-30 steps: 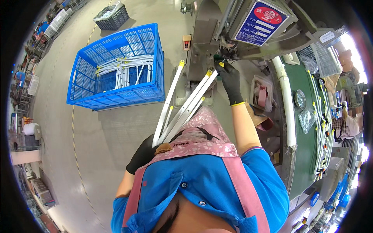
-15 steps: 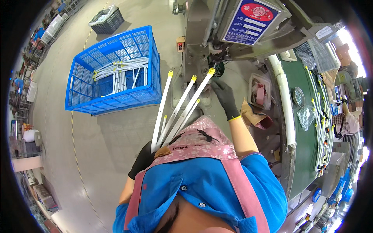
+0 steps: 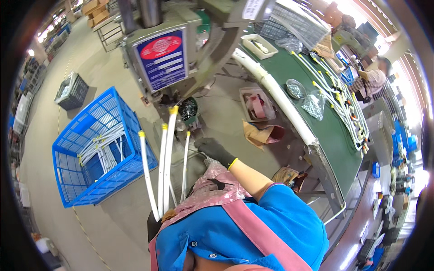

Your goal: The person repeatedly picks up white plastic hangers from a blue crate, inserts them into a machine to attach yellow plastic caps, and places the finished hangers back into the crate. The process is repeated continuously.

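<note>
White tubes [image 3: 169, 153] sit in a loose bundle in the left hand [image 3: 154, 226], gripped near the lower ends; fingers mostly hidden by the pink apron [image 3: 199, 192]. Right hand [image 3: 214, 151] is half-curled just right of the bundle, can't tell if it's holding anything. Machine [image 3: 212, 39] overhangs the tips, blocking upward. Blue crate [image 3: 104, 185] on the left, green worktop [image 3: 325, 153] well off right. Long axes run away from the body, slightly fanned, yellow caps [image 3: 173, 109] at the far ends.

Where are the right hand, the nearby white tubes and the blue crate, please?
Right hand [image 3: 214, 151], head view: back of dark glove.
White tubes [image 3: 169, 151], head view: shaft of one.
Blue crate [image 3: 110, 181], head view: near wall.
</note>
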Demonstrator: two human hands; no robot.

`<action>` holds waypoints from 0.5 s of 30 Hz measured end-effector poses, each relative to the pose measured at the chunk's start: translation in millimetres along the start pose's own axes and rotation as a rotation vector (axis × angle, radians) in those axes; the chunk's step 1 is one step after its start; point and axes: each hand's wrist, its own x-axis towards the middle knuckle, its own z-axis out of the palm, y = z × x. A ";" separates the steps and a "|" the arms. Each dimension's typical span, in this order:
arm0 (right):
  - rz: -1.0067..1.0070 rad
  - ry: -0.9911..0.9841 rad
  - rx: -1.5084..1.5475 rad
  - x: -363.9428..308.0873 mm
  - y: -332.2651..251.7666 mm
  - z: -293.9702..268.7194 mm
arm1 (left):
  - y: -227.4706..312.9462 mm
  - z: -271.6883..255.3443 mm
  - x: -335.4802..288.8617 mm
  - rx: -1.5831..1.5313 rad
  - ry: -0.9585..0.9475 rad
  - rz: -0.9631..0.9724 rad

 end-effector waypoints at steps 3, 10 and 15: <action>0.063 0.058 0.086 -22.5 -4.4 1.2 | 3.2 2.2 -2.1 0.152 0.044 0.071; 0.280 -0.169 0.278 -25.8 -2.0 -20.1 | 23.9 30.8 -36.0 -0.123 0.257 0.017; -0.003 -0.200 0.234 -20.2 3.3 -37.9 | 33.1 94.8 -37.6 -0.326 0.421 0.082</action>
